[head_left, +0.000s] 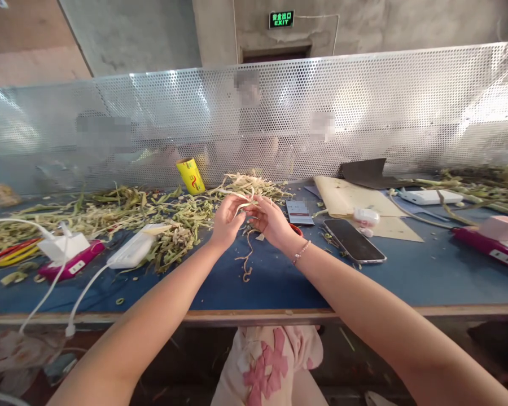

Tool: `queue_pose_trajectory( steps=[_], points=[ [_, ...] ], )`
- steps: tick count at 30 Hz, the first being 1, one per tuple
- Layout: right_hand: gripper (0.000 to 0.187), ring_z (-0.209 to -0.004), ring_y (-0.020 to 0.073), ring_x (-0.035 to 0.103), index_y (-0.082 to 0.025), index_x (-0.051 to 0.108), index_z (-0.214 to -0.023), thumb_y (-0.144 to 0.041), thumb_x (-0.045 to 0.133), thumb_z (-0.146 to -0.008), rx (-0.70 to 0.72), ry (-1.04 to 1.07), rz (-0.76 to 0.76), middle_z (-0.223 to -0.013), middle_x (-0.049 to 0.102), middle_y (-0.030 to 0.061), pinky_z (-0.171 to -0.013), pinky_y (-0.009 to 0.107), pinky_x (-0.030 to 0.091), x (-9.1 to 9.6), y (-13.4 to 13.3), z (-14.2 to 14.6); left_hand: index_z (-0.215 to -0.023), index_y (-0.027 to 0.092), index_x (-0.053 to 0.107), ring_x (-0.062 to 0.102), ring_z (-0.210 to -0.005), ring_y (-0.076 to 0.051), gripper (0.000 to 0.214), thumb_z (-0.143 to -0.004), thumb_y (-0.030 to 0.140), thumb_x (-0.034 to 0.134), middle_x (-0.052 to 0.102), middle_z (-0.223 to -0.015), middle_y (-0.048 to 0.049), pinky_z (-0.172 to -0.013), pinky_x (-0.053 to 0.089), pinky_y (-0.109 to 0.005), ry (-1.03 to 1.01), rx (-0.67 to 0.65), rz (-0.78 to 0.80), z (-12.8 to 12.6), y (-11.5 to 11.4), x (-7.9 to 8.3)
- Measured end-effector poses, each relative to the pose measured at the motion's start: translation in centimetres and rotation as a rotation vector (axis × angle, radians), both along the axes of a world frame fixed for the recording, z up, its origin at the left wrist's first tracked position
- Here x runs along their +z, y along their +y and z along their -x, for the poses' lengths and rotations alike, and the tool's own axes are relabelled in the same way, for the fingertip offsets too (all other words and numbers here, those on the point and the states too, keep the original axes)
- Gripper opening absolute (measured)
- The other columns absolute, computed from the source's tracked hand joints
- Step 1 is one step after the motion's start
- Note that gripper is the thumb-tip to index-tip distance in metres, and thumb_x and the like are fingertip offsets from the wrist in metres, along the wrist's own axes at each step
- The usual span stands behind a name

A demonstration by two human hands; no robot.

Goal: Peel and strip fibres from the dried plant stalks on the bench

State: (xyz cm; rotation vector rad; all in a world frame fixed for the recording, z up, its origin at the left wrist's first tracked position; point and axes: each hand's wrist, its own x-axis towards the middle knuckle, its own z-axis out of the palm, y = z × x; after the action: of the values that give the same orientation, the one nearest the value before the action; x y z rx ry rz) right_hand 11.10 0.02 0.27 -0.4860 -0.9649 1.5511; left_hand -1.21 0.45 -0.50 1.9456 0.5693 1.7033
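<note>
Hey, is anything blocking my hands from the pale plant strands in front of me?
Nothing visible: your left hand and right hand meet at the pale strands, holding them at the fingertips. The dried plant heap lies just beyond and the phone off to the right; neither comes between.

A partition (pixel 364 121) runs behind the desk (pixel 279 290). Plant stalks (pixel 188 217) spread across the desk's left and centre, a tube (pixel 191 176) on their far side. Near left, a power strip (pixel 91 256) carries a charger (pixel 63 245). Right of the right hand (pixel 274 221) lies a phone (pixel 354 241), paper sheets (pixel 345 197) behind.
</note>
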Motion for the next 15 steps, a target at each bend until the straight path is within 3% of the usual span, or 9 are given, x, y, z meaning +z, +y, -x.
queue_pose_trajectory(
  steps=[7,12,15],
  points=[
    [0.017,-0.052,0.0047,0.050,-0.018,0.058,-0.066,-0.028,0.071,-0.058,-0.100,0.105,-0.049,-0.059,0.057,-0.0043,-0.053,0.017,0.044,0.0,0.2,-0.1,-0.085,0.019,0.059,0.058,-0.089,-0.016,0.019,-0.070,0.030,0.062,0.060,-0.092,-0.0053,-0.082,0.049,-0.034,0.114,0.222,-0.054,-0.4,0.3,0.0],
    [0.020,-0.064,0.0099,0.056,-0.017,0.063,-0.065,-0.032,0.071,-0.055,-0.207,-0.022,-0.188,-0.066,0.062,-0.0005,-0.063,0.023,0.046,-0.7,0.8,0.3,-0.083,0.018,0.059,0.059,-0.088,-0.016,0.023,-0.066,0.033,0.066,0.061,-0.093,-0.0055,-0.080,0.049,-0.033,-0.005,0.204,0.052,-1.1,-0.2,-0.1],
    [0.020,-0.066,0.0118,0.058,-0.017,0.064,-0.065,-0.032,0.072,-0.053,-0.205,-0.046,-0.196,-0.066,0.063,0.0002,-0.068,0.026,0.047,-0.8,0.8,0.3,-0.079,0.017,0.059,0.060,-0.086,-0.016,0.020,-0.068,0.032,0.064,0.063,-0.092,-0.0058,-0.080,0.049,-0.032,-0.071,0.201,0.146,-1.4,-0.3,-0.2]
  ],
)
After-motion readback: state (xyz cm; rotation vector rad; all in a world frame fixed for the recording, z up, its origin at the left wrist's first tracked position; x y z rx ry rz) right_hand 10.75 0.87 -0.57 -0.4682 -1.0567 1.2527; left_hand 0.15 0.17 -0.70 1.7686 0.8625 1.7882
